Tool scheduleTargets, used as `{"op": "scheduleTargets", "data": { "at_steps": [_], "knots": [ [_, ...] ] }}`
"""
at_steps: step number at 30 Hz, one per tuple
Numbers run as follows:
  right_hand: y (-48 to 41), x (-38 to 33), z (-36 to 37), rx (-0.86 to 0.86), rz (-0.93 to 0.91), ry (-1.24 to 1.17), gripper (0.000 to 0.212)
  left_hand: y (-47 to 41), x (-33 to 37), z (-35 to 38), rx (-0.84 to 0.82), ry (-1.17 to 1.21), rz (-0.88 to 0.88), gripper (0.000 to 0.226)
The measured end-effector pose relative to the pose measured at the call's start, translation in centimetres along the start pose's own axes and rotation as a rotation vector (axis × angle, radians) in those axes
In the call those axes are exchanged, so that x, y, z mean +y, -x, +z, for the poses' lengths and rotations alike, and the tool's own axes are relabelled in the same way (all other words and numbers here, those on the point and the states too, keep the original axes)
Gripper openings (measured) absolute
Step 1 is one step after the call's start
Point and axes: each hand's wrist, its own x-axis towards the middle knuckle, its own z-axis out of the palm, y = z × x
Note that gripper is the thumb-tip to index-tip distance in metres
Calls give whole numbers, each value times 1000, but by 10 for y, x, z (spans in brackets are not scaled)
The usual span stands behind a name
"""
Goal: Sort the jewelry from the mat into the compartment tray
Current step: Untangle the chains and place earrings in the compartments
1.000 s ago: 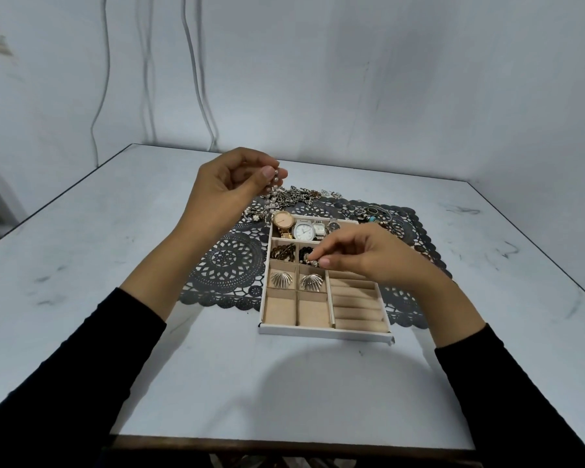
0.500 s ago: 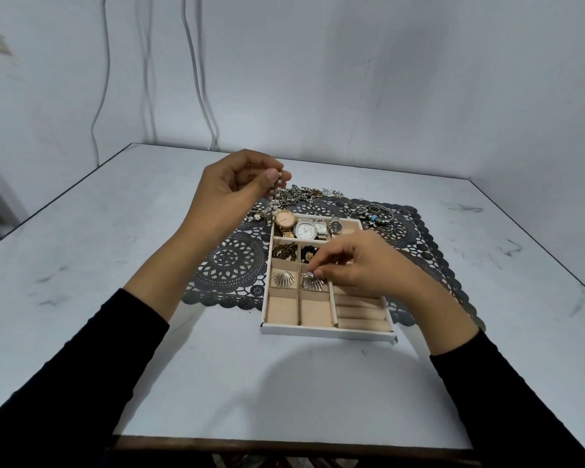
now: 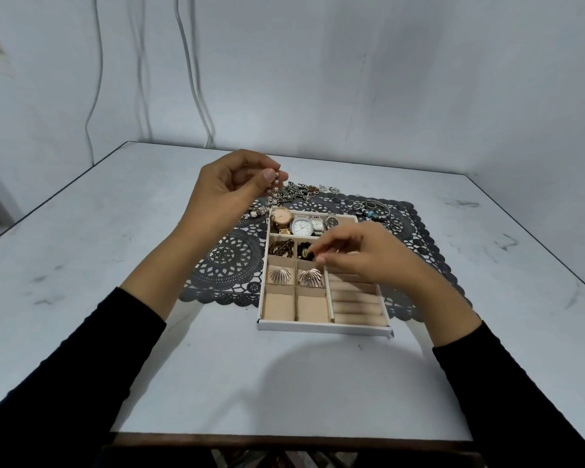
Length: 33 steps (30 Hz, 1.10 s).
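Right hand shifted from shell-earring compartment back to dark-bead compartment of tray. Thumb and forefinger drawn together just above dark beads; whether they pinch anything: cannot tell. Left hand still raised over mat, pinching pearl strand, which hangs down. Tray on counter, far part on mat. Watches in far row. Loose jewelry at mat far edge.

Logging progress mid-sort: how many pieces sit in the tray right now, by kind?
Watches: 4
Beaded bracelets: 2
Gold shell-shaped pieces: 2
Total: 8 in the tray, not counting the pearl strand pinched by the left hand; the right hand hides part of the tray.
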Motion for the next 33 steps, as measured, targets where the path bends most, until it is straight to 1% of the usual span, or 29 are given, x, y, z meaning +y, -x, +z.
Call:
{"op": "scheduleTargets", "data": {
  "at_steps": [2, 6, 11, 13, 17, 22, 25, 33],
  "knots": [
    [3, 4, -4, 46, 25, -92, 16, 0, 0, 0, 0, 3, -6, 8],
    [10, 12, -13, 175, 88, -187, 19, 2, 0, 1, -12, -5, -12, 9],
    [18, 32, -21, 399, 129, 2, 17, 3, 1, 2, -26, 8, -20, 11],
    [21, 44, -24, 451, 153, 142, 20, 4, 0, 2, -31, 9, -25, 11],
    [27, 62, -26, 408, 185, 385, 30, 5, -2, 4, -32, 51, -52, 10],
    [36, 68, -23, 292, 205, 534, 36, 9, -4, 8, -59, 129, -102, 11],
    [37, 68, -21, 243, 209, 563, 39, 12, -7, 9, -87, 129, -133, 10],
    [36, 69, -21, 226, 213, 570, 39, 26, -17, 11, -150, 101, -193, 13]
  ]
}}
